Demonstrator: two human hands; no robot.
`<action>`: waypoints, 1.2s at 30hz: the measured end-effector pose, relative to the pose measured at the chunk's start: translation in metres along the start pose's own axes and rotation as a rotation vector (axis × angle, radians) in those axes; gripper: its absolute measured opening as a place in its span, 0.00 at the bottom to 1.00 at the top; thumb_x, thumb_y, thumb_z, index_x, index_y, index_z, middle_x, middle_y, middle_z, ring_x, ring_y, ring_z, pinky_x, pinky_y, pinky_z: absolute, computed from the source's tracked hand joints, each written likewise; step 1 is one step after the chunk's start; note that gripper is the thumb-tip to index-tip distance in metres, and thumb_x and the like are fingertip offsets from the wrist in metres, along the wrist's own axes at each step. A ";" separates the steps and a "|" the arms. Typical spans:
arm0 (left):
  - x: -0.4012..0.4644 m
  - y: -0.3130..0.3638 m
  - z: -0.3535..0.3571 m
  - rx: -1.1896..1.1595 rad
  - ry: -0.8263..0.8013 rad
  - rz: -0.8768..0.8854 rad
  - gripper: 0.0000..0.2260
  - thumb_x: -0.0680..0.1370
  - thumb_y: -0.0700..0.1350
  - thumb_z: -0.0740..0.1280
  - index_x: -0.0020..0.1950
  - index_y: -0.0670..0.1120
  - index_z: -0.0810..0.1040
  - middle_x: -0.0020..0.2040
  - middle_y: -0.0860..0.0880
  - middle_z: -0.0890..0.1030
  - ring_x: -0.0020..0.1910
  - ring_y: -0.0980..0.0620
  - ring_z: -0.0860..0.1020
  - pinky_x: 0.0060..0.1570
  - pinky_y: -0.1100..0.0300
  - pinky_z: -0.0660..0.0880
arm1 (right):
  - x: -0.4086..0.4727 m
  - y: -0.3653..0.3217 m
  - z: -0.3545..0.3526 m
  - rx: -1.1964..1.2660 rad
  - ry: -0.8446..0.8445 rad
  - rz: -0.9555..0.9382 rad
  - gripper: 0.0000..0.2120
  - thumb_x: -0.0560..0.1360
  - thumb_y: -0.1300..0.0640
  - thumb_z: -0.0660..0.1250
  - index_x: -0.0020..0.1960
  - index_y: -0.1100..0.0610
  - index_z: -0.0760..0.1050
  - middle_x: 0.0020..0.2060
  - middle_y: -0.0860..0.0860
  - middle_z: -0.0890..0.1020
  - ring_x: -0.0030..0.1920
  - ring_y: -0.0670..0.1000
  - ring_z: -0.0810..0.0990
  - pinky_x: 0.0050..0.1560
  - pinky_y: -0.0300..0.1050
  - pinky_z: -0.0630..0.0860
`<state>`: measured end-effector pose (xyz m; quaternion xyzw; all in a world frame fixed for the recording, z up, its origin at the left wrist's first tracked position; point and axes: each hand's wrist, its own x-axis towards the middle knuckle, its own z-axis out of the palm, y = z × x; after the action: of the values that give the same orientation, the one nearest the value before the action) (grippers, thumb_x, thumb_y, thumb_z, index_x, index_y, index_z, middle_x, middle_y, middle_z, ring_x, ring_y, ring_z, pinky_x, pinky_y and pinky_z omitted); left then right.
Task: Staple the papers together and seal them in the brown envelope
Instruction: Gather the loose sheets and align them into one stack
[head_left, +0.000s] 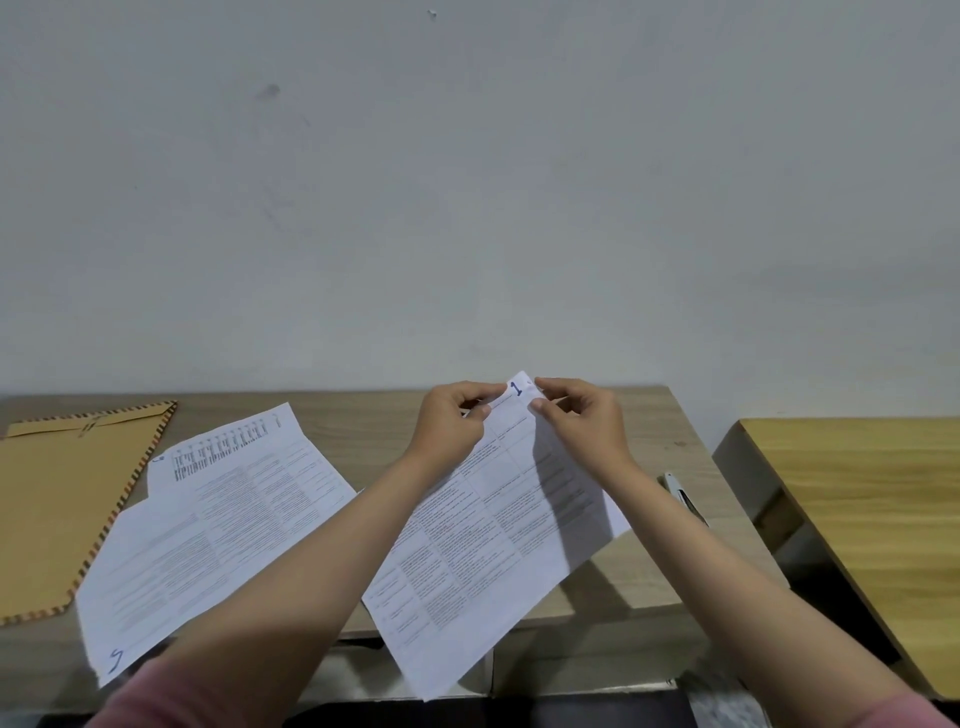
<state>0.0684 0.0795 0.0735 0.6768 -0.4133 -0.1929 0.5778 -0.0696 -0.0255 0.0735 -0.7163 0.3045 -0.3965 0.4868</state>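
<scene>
I hold a printed white sheet (483, 530) marked "1" up above the table, tilted, its lower corner hanging past the front edge. My left hand (452, 421) and my right hand (582, 415) both pinch its top corner. More printed papers (208, 530) lie flat on the table to the left, one marked "5". The brown envelope (57, 499) with a striped border lies at the far left, flap side up. A white stapler (680, 493) lies on the table just right of my right forearm, partly hidden.
The grey-wood table (353, 421) stands against a plain wall. A second, yellow-wood table (862, 509) sits to the right with a dark gap between them.
</scene>
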 end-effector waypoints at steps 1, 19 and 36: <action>-0.001 0.002 0.000 -0.003 0.000 -0.001 0.17 0.76 0.33 0.65 0.50 0.55 0.82 0.47 0.60 0.82 0.45 0.59 0.80 0.46 0.69 0.76 | 0.000 0.000 0.001 0.008 0.010 -0.001 0.11 0.69 0.63 0.73 0.51 0.54 0.82 0.43 0.45 0.84 0.35 0.42 0.77 0.40 0.34 0.75; -0.064 -0.023 -0.091 0.063 0.260 -0.208 0.07 0.73 0.42 0.71 0.44 0.54 0.82 0.32 0.44 0.74 0.28 0.49 0.66 0.33 0.57 0.67 | -0.004 -0.025 0.094 0.147 -0.482 0.110 0.10 0.68 0.66 0.72 0.46 0.55 0.84 0.42 0.59 0.86 0.43 0.56 0.83 0.50 0.54 0.79; -0.191 -0.126 -0.285 0.261 0.490 -0.495 0.07 0.74 0.39 0.70 0.44 0.52 0.82 0.46 0.55 0.81 0.27 0.58 0.70 0.31 0.69 0.68 | -0.053 -0.002 0.346 -0.425 -1.040 -0.229 0.13 0.72 0.58 0.70 0.57 0.54 0.79 0.55 0.50 0.81 0.53 0.49 0.77 0.56 0.44 0.73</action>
<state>0.2097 0.4050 -0.0126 0.8505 -0.1075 -0.1047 0.5041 0.2035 0.1765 -0.0118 -0.9277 0.0187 0.0277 0.3719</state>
